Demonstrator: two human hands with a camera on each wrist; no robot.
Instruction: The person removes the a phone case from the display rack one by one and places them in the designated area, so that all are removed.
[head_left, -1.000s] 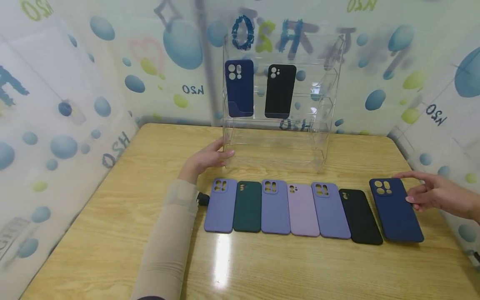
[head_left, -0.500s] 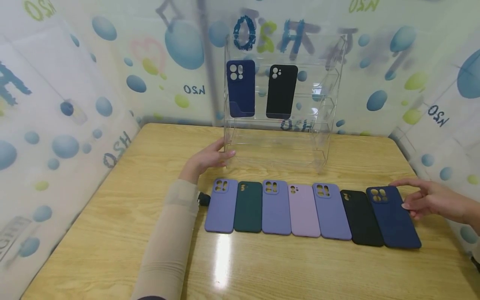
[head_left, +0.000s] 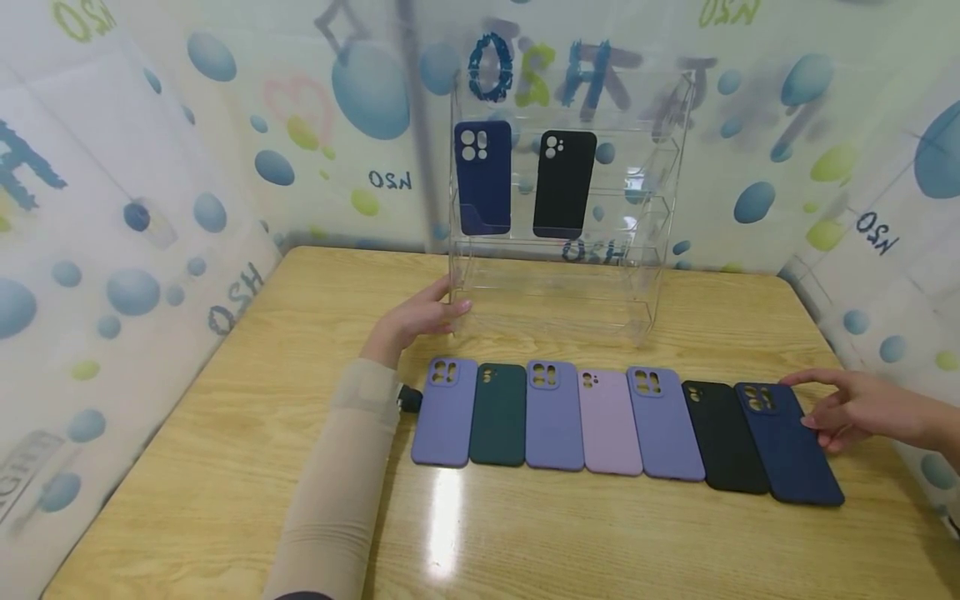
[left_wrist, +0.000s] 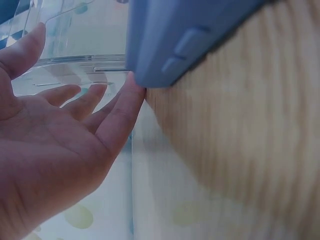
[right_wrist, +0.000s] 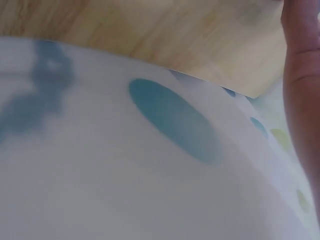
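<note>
My right hand is at the far right of the row, its thumb on the right side of a dark blue phone case and its index finger at the top edge. That case lies flat, beside a black phone case. My left hand holds the lower left side of a clear acrylic display stand, thumb in front and fingers behind. In the left wrist view the left hand's fingers are loosely bent. The right wrist view shows only part of the right hand.
Left of the black case lie purple, pink and dark green phone cases, among others, on the wooden table. Another dark blue case and a black case stand in the rack. Patterned curtains surround the table.
My right hand has brought the dark blue case down and slightly toward me, and it now lies flat against the black case at the row's end. The left hand stays at the stand.
</note>
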